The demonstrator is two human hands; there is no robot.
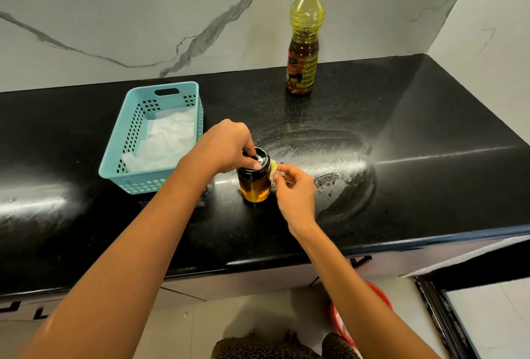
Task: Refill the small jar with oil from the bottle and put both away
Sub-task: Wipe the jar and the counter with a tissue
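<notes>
A small glass jar [255, 186] of amber oil stands upright on the black counter [401, 117], with a black lid on top. My left hand [226, 146] grips that lid from above with its fingertips. My right hand [295, 189] pinches a small yellowish-white wad [273, 167], paper or cloth, against the jar's right shoulder. The oil bottle [305, 40] stands upright at the back of the counter near the wall, its red cap on, oil filling only its lower part.
A light blue plastic basket [183, 92] lined with white paper sits left of the jar. Oily smears and droplets [327, 175] mark the counter to the jar's right. A red basin [338, 321] lies on the floor below the counter edge.
</notes>
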